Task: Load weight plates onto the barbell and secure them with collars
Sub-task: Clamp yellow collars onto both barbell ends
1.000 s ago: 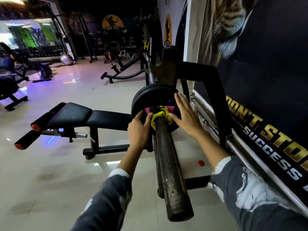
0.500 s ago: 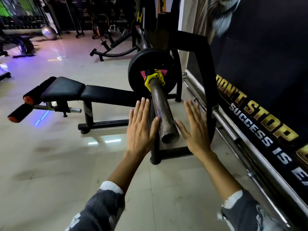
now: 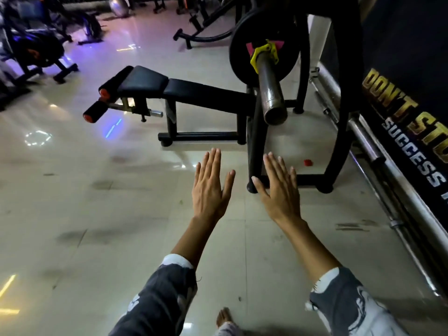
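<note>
- Bench point(image 3: 169, 86) is standing left of the bar, its near end passing behind the rack point(image 3: 253, 141).
- Left hand point(image 3: 209, 190) is hovering over the floor, grip apart, fingers straight, holding nothing.
- Right hand point(image 3: 278, 192) is hovering likewise, grip apart, covering part of the rack's foot.
- Plate point(image 3: 238, 57) is sitting on the bar point(image 3: 270, 88), with the yellow collar point(image 3: 263, 54) against it and a post hiding its right edge.
</note>
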`<state>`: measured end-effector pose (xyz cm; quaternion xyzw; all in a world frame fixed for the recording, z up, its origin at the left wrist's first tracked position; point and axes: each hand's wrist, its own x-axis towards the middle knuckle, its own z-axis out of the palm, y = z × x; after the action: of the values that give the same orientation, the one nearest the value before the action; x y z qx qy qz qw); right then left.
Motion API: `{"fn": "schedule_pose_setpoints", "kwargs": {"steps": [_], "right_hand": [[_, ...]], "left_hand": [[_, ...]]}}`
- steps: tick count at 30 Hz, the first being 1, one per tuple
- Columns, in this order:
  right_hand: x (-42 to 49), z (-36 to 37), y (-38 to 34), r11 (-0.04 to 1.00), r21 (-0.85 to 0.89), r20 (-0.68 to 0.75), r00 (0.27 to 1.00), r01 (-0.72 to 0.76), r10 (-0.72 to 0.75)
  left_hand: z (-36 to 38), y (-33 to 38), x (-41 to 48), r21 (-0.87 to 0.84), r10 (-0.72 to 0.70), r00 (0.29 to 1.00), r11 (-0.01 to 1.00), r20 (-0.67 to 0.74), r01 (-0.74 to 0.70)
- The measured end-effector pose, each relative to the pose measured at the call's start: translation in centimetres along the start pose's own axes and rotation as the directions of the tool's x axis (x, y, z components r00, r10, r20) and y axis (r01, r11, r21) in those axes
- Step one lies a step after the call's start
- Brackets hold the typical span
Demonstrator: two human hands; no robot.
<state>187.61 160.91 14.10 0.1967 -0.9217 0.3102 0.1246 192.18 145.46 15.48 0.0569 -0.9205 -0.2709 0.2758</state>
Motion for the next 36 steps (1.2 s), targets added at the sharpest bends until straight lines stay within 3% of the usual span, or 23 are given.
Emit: {"fn": "schedule_pose_setpoints", "kwargs": {"steps": [7, 13, 18, 23, 36], "right_hand": [[-1.1, 9.8, -4.7, 0.998, -0.02, 0.335, 0.941, 0.066, -0.055], [1.1, 23.1, -13.6, 0.973, 0.054, 0.565, 0.796, 0.224, -0.215], [5.3, 34.4, -24.0, 0.941, 0.11, 0.682, 0.664, 0.321, -0.306], [11.0, 43.3, -34.1, 0.883, 0.127, 0.767, 0.519, 0.452, -0.377], [34.3, 69.6, -52.1, 0.818, 0.118, 0.775, 0.463, 0.563, -0.43]], "left_hand": [[-2.3, -10.1, -5.6, 0.122, -0.29, 0.95, 0.953, 0.117, 0.276], [-6.7, -23.5, -7.7, 0.254, -0.551, 0.826, 0.822, 0.122, 0.51], [-12.7, -36.2, -6.5, 0.307, -0.674, 0.73, 0.723, 0.115, 0.619], [-19.0, -47.3, -2.8, 0.336, -0.735, 0.671, 0.66, 0.103, 0.672], [-25.6, -78.5, 16.7, 0.463, -0.766, 0.613, 0.622, 0.192, 0.632]]}}
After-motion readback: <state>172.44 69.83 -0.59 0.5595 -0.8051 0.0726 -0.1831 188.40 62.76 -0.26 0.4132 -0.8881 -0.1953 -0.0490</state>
